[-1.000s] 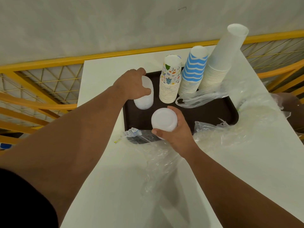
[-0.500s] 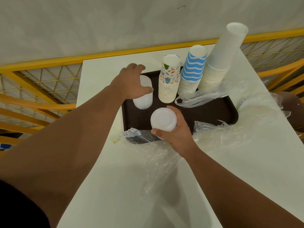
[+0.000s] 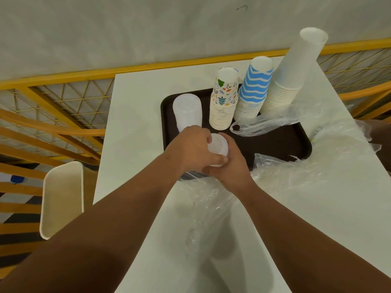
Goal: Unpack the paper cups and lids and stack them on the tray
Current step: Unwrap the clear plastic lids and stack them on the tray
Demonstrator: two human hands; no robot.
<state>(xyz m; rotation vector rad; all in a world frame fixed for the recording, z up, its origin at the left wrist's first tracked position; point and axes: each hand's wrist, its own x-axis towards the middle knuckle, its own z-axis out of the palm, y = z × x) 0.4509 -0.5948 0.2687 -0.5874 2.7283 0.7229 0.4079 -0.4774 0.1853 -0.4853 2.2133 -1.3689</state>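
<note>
Both hands, left hand [image 3: 191, 149] and right hand [image 3: 229, 166], grip a short stack of lids [image 3: 218, 148] over the tray's [image 3: 275, 142] near edge. The lids look light, thin, probably slippery; hold the sides.

A white counter [image 3: 137, 132] stands against a yellow wire-grid railing [image 3: 63, 98] at nine o'clock; a cream chair [image 3: 61, 199] sits beside its edge at eight o'clock.
</note>
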